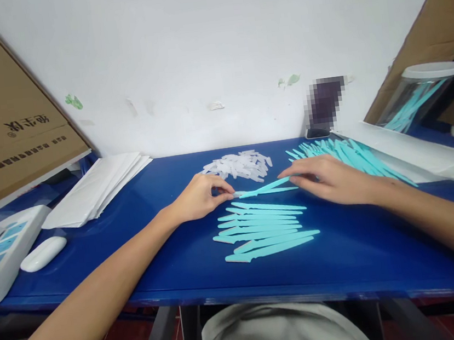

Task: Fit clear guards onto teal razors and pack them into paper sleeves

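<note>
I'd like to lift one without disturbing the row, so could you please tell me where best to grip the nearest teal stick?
Probably pinch the nearest teal stick across its width near mid-length, coming from above on the near side: it lies flat, crosswise, with bare blue table in front and other sticks close behind it.

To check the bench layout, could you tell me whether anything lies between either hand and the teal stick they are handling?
Nothing visible does. The left hand pinches one end of the teal stick and the right hand touches the other. The row of sticks lies nearer the person, not between.
</note>
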{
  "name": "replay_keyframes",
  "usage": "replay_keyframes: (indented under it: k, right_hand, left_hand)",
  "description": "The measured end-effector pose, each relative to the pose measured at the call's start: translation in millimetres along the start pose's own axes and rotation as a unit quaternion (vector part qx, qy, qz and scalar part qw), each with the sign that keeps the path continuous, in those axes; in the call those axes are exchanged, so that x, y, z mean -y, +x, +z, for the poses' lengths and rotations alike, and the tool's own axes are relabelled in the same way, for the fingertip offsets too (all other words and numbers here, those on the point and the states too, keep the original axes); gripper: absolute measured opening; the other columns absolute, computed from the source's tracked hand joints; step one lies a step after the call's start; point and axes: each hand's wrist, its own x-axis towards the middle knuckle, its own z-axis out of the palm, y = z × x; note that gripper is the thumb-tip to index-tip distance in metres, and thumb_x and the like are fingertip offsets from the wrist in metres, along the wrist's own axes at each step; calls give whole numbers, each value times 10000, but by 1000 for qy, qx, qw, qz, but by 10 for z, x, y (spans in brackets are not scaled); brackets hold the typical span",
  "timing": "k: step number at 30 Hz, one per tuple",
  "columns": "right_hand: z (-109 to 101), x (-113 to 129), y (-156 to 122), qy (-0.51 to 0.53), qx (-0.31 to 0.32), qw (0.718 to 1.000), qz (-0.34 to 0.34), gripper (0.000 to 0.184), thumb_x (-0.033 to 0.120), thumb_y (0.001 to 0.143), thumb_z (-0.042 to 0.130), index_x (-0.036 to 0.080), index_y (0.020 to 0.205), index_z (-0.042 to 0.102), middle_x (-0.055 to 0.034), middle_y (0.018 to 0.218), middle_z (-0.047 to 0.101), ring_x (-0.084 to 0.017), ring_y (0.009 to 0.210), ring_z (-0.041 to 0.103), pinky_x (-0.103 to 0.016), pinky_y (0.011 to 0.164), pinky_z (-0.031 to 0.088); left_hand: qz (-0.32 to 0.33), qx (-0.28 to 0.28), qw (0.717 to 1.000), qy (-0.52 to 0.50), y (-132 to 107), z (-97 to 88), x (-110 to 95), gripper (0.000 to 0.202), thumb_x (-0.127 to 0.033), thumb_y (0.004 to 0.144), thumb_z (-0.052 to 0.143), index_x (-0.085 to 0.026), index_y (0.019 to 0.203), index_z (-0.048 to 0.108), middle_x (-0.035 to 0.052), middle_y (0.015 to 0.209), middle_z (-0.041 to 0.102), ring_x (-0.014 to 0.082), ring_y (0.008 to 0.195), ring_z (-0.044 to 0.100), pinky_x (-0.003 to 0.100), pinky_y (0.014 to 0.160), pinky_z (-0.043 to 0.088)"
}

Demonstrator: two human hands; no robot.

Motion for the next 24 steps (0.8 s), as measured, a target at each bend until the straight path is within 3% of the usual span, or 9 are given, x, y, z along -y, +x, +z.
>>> replay_keyframes:
  k: [4,12,24]
  right_hand:
    - [-31,-13,-2,-10,49,999,8,332,318,978,450,209,1123,728,-79,1057,782,-252,887,723,-364,758,522]
    - [-42,5,-6,-4,56,998,2,336,318,1000,422,212,1136,710,-70,1078,779,-238,896,717,-353,772,512]
    - [-43,10,-7,-5,89,996,20,339,337,996,429,195,1148,696,-58,972,766,-217,812,686,-332,705,473]
  left_hand:
    - [-11,15,1000,1,0,-27,26,160,-321,906,712,-184,926,793,57,889,785,174,779,702,289,680,528]
    - [-3,24,1000,8,-1,-52,43,128,-265,901,697,-209,954,800,43,942,789,177,834,711,308,751,550]
    - [-22,29,999,2,1,-67,46,154,-286,898,704,-190,962,806,65,911,784,179,795,695,291,674,527]
